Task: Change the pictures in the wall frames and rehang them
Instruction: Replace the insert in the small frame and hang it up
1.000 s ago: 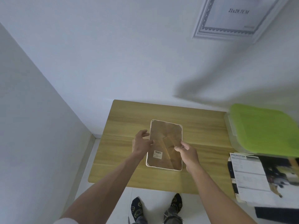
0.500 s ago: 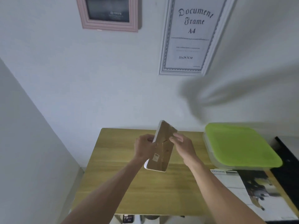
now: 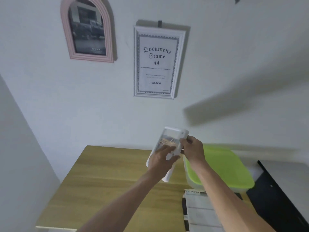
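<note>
Upper left: pink arched frame (image 3: 87, 30) hanging on the wall (image 3: 50, 97). Right of it, upper centre: white document frame (image 3: 157, 61) on a hook. Below centre, above the wooden table (image 3: 107, 173): small white frame (image 3: 168, 148), tilted, gripped low by the left hand (image 3: 163, 159), pinched at its right edge by the right hand (image 3: 194, 149). Lower right: green-lidded box (image 3: 224, 166), printed sheet (image 3: 200, 211).

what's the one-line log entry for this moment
stage: frame lifted off table | left hand: holds small white frame | right hand: grips its right edge | frame: glass side up, tilted | wooden table: below
</note>
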